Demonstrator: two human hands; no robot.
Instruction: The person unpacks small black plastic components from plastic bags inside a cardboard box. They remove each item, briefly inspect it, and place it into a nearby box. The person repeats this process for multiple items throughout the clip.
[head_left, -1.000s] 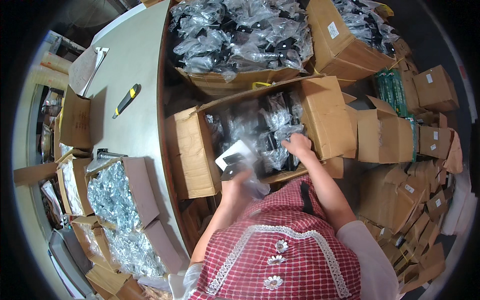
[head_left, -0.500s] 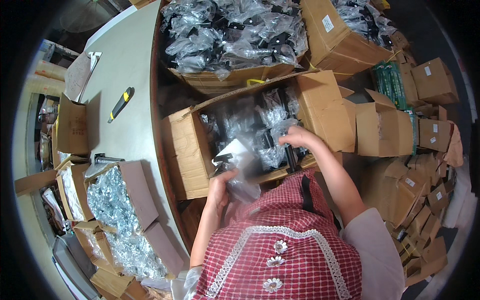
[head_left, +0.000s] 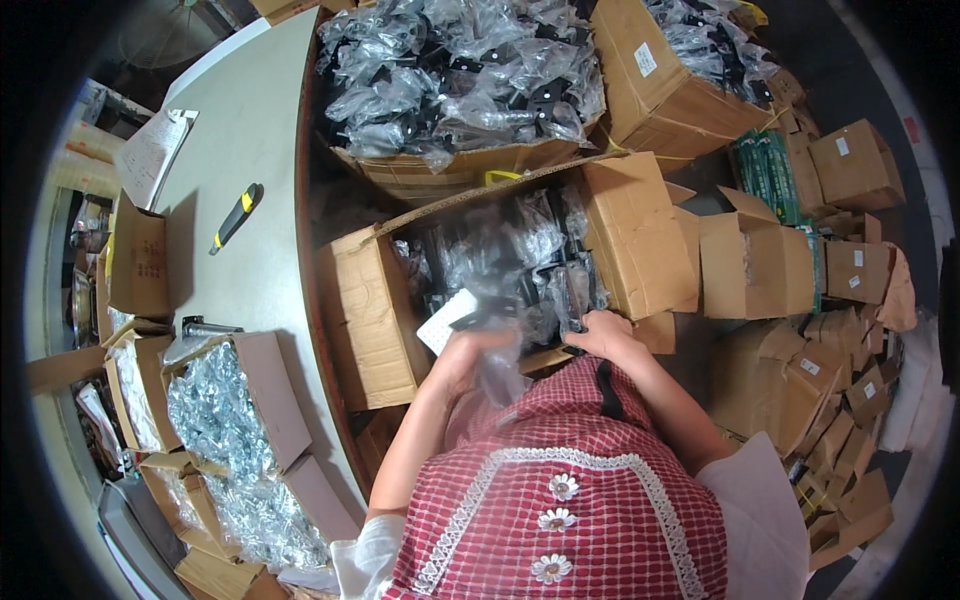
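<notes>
In front of me stands an open cardboard box (head_left: 365,315) holding several black parts (head_left: 535,235) in clear plastic bags. My left hand (head_left: 470,355), smeared by motion, is closed on a clear plastic bag (head_left: 500,375) at the near left of the box. What is inside this bag is too blurred to tell. Against that hand lies a white dotted sheet (head_left: 443,320); whether the fingers grip it too is unclear. At the near right edge, my right hand (head_left: 608,338) has its fingers closed at the end of a bagged black part (head_left: 573,292).
A large carton (head_left: 400,180) of bagged black parts stands beyond the box. To the left, a table (head_left: 255,130) bears a yellow-and-black utility knife (head_left: 236,218) and boxes of bagged shiny pieces (head_left: 215,410). Open and closed cartons (head_left: 755,270) crowd the right side.
My right hand has come down toward the near edge of the box. My left hand has shifted slightly right with the bag, and the white sheet now sits further left.
</notes>
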